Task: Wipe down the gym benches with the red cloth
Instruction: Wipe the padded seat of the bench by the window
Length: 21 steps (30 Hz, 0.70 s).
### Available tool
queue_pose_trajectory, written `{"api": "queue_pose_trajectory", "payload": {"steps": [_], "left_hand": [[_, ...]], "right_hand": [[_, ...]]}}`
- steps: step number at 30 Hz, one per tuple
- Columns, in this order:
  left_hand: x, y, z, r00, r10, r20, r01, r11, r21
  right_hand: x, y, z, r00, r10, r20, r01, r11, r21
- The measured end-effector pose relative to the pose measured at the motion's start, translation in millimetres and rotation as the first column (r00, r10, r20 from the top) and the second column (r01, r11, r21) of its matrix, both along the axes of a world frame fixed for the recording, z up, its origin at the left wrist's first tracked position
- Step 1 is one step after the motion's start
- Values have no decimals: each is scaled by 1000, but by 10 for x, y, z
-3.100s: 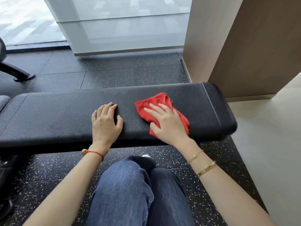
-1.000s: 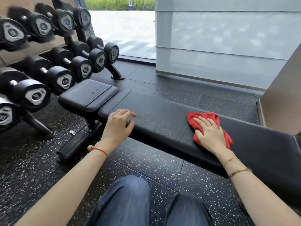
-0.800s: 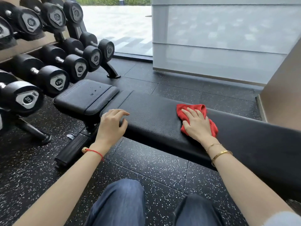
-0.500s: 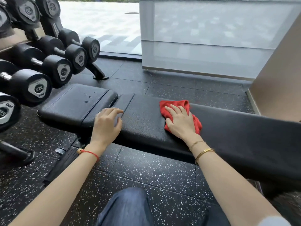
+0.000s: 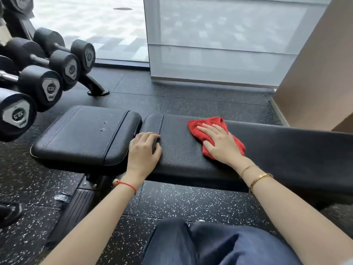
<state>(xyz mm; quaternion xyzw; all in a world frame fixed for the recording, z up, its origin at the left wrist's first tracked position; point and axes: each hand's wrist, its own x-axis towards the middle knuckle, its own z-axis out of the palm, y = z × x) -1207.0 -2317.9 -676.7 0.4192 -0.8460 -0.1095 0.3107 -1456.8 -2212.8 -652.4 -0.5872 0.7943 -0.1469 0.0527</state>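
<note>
Red cloth (image 5: 198,129) lies bunched on the long black pad of the gym bench (image 5: 286,150), flat under the right hand (image 5: 219,144), whose fingers (image 5: 205,129) are straight and spread, pressing it to the surface. Left hand (image 5: 143,152) rests on the same pad near the gap beside the shorter seat pad (image 5: 82,134), fingers loosely bent, gripping nothing. Dumbbells (image 5: 51,87) on a rack stand close at the left. Speckled black floor (image 5: 191,201) runs below, denim-covered knees (image 5: 210,243) at the bottom.
</note>
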Motion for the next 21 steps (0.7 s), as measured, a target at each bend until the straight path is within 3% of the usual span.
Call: {"api": "queue_pose_trajectory", "payload": {"steps": [5, 10, 16, 21], "left_hand": [[24, -32, -45, 998, -4, -59, 3, 1000, -11], [20, -34, -56, 996, 5, -89, -6, 1000, -7], [38, -23, -59, 993, 5, -117, -7, 1000, -15], [45, -17, -68, 990, 11, -138, -12, 1000, -10]], "right_hand": [[202, -525, 16, 1000, -2, -22, 3, 1000, 13], [693, -1111, 68, 985, 169, -29, -169, 986, 12], [691, -688, -12, 926, 374, -50, -376, 925, -50], [346, -951, 28, 981, 185, -51, -185, 983, -1]]}}
